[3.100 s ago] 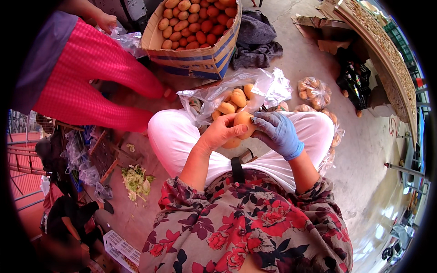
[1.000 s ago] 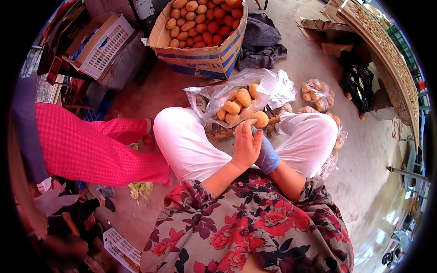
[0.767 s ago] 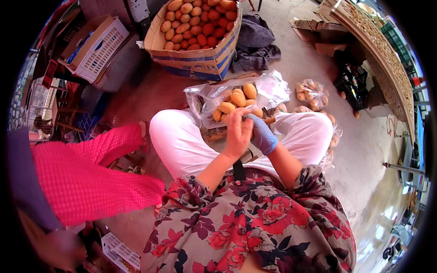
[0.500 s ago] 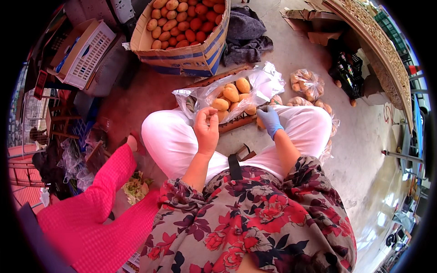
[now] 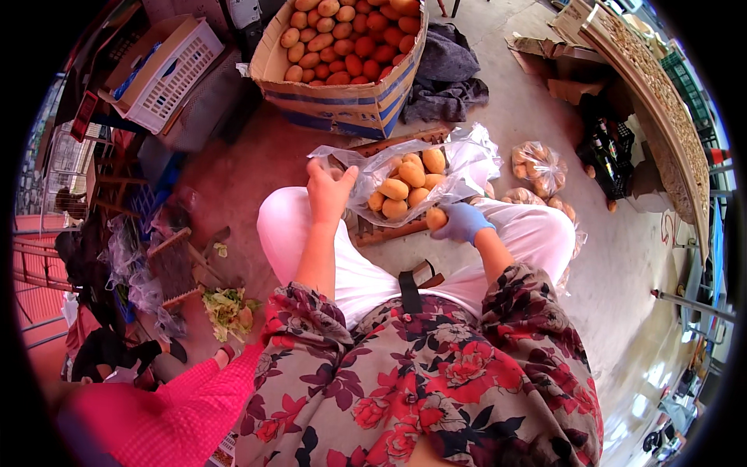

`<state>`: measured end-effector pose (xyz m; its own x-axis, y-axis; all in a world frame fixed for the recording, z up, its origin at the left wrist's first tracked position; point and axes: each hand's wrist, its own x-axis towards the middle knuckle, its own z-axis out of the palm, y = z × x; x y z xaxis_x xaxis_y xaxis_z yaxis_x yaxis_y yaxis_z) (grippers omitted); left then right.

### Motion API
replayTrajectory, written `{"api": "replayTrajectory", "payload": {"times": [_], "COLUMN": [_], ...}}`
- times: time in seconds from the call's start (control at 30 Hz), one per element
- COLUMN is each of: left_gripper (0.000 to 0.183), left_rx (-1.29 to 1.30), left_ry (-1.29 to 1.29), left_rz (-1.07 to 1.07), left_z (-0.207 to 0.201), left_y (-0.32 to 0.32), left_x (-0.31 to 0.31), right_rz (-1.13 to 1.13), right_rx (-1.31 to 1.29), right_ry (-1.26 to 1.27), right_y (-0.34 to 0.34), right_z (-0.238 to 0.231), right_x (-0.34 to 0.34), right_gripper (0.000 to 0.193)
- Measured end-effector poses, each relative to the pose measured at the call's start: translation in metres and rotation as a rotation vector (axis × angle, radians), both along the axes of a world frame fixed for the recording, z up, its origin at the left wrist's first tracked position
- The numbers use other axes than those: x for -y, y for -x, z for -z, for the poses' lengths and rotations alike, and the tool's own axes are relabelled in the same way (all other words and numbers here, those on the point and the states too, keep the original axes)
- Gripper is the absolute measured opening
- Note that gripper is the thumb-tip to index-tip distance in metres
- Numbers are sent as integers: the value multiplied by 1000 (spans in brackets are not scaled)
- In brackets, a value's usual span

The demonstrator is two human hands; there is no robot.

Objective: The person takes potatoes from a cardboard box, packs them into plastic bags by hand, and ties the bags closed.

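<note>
One big box [image 5: 311,100] of potatoes [image 5: 342,35] stands close, likely for easy reach. A clear bag [image 5: 369,177] lies open between the knees [image 5: 289,222], more potatoes inside. The left hand [image 5: 330,185], grip spread, is at its edge, maybe keeping it wide. The gloved right hand [image 5: 465,222] pinches one potato [image 5: 436,219] beside it.

White crate [image 5: 184,81] upper left; crumpled dark cloth [image 5: 445,68]; leaf scraps [image 5: 228,313]; black crate [image 5: 619,184] right.

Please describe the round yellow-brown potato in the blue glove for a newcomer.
Below the large blue-striped cardboard box lies a clear plastic bag. At its lower right, the blue-gloved right hand holds this potato, the only one gripped.
</note>
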<state>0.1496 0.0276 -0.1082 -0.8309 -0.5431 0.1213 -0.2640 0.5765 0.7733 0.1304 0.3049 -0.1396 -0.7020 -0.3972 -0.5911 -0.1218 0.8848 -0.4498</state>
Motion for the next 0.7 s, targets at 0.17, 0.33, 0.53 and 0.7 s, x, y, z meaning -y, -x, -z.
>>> {"api": "replayTrajectory", "payload": {"times": [0.17, 0.33, 0.53, 0.7], "left_gripper": [14, 24, 30, 30], "left_rx": [-139, -233, -215, -194], "left_ry": [-1376, -1284, -1325, -1412], "left_rz": [185, 237, 153, 114], "left_z": [-20, -41, -37, -27], "left_y": [8, -2, -8, -14], "left_x": [-9, -6, 3, 15], "right_rz": [-82, 76, -160, 66], "right_rx": [410, -169, -323, -11], "right_ry": [798, 532, 102, 169], "right_y": [-18, 43, 78, 89], "right_z": [-60, -91, -21, 15], "right_x": [10, 78, 126, 114], "right_gripper": [58, 55, 54, 51]}}
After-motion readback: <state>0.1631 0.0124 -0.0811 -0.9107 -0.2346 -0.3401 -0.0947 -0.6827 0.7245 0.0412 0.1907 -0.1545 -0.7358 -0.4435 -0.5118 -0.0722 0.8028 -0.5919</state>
